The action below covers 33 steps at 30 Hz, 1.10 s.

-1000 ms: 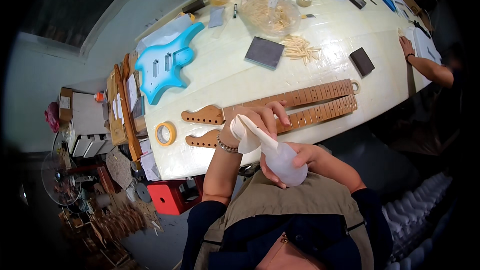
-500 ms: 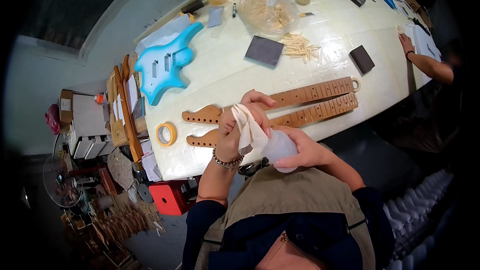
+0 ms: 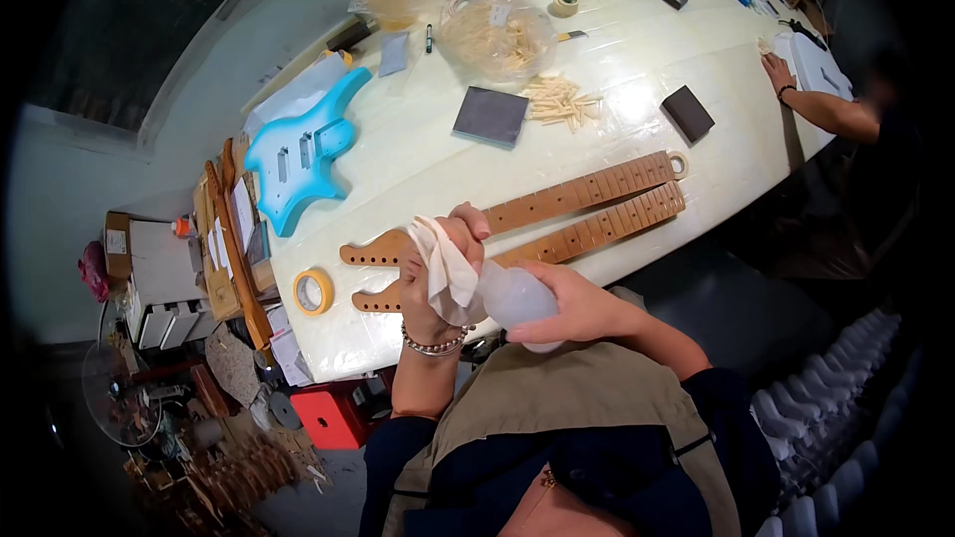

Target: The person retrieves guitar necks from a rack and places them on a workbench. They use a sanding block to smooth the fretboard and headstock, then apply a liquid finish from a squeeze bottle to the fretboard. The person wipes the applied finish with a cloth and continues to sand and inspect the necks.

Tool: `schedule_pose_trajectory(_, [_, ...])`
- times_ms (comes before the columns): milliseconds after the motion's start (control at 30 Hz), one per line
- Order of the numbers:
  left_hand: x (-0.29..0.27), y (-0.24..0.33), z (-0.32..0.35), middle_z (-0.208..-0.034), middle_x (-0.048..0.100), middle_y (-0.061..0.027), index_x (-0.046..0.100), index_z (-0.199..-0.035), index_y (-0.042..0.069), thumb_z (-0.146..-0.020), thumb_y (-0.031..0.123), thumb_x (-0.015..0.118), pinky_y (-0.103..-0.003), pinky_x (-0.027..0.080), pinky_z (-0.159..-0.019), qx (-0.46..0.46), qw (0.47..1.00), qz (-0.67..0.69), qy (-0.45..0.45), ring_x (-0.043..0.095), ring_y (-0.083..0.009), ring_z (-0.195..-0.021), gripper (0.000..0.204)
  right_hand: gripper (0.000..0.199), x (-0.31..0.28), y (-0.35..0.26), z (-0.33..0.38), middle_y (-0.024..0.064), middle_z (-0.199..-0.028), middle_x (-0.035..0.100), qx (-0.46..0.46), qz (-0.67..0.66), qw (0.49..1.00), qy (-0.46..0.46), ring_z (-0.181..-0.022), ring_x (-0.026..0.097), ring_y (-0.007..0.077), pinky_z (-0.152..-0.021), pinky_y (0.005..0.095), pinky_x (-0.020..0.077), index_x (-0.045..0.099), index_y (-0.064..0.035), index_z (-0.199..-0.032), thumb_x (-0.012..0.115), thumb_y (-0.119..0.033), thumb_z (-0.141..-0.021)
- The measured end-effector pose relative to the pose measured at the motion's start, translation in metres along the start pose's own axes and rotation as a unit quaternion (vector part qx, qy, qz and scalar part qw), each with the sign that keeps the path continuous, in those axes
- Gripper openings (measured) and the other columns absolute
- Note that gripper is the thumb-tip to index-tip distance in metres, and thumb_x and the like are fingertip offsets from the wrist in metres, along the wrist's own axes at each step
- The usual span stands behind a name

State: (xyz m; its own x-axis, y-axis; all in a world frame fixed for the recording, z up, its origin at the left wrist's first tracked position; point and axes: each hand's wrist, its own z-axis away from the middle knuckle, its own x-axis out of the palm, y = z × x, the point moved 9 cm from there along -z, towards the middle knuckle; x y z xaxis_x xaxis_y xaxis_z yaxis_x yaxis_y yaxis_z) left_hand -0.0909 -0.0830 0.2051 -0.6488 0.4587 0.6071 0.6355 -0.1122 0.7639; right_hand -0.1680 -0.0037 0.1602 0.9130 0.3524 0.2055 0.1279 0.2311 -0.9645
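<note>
Two guitar necks (image 3: 557,219) are lying side by side across the bench (image 3: 418,164), a tape roll (image 3: 313,291) sitting at their left end. A guitar body (image 3: 298,154) is resting behind that, with a sanding block (image 3: 490,116) lying to its right.

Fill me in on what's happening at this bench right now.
A person stands at a long white worktable. The left hand holds a white folded cloth, and the right hand presses a translucent plastic squeeze bottle against it. Just beyond them lie two wooden guitar necks side by side. Another person's hand rests at the far end.
</note>
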Motion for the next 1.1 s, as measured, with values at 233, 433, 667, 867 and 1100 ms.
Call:
schedule_pose_trajectory(233, [-0.013, 0.001, -0.003, -0.065, 0.044, -0.0012, 0.047, -0.069, 0.009, -0.088, 0.023, 0.051, -0.03, 0.033, -0.081, 0.046, 0.987, -0.12, 0.097, 0.043, -0.0164, -0.083, 0.024, 0.054, -0.024, -0.034, 0.005, 0.0155, -0.098, 0.057, -0.141, 0.427, 0.843, 0.295, -0.082, 0.058, 0.0313, -0.07, 0.0325, 0.0476, 0.051, -0.0033, -0.108, 0.074, -0.027, -0.065])
schedule_pose_trajectory(433, [0.0, -0.007, -0.008, -0.061, 0.042, -0.0004, 0.048, -0.07, 0.009, -0.087, 0.022, 0.053, -0.028, 0.033, -0.079, 0.015, 1.0, 0.012, 0.003, 0.042, -0.0121, -0.072, 0.022, 0.055, 0.006, 0.013, -0.004, 0.0136, -0.095, 0.058, 0.074, -0.218, 0.968, -0.098, -0.086, 0.058, 0.0196, -0.073, 0.0294, 0.0451, 0.049, -0.0004, -0.112, 0.071, -0.032, -0.072])
schedule_pose_trajectory(667, [-0.021, -0.018, -0.008, -0.077, 0.053, -0.007, 0.055, -0.083, 0.003, -0.09, 0.016, 0.048, -0.023, 0.04, -0.071, 0.032, 0.983, -0.131, 0.125, 0.05, -0.0151, -0.087, 0.016, 0.053, -0.036, -0.028, 0.006, 0.0143, -0.093, 0.058, -0.123, 0.478, 0.808, 0.323, -0.08, 0.06, 0.0254, -0.068, 0.03, 0.0474, 0.05, -0.0016, -0.108, 0.073, -0.027, -0.067])
schedule_pose_trajectory(867, [-0.003, -0.02, -0.019, -0.07, 0.051, -0.0038, 0.055, -0.082, 0.006, -0.088, 0.017, 0.052, -0.026, 0.038, -0.079, 0.009, 0.998, -0.028, 0.062, 0.049, -0.0129, -0.077, 0.013, 0.051, -0.039, -0.004, -0.008, 0.0118, -0.087, 0.058, -0.041, 0.175, 0.974, 0.137, -0.081, 0.06, 0.023, -0.064, 0.0285, 0.0477, 0.049, 0.0002, -0.108, 0.07, -0.028, -0.071])
schedule_pose_trajectory(1100, [0.0, -0.031, -0.022, -0.064, 0.046, -0.0009, 0.055, -0.078, 0.008, -0.087, 0.019, 0.054, -0.028, 0.034, -0.083, -0.006, 0.996, 0.08, -0.037, 0.044, -0.0139, -0.077, 0.014, 0.049, -0.02, 0.015, -0.002, 0.0084, -0.083, 0.058, 0.04, -0.207, 0.976, -0.046, -0.074, 0.06, 0.0202, -0.061, 0.029, 0.0479, 0.05, -0.0012, -0.107, 0.071, -0.028, -0.071])
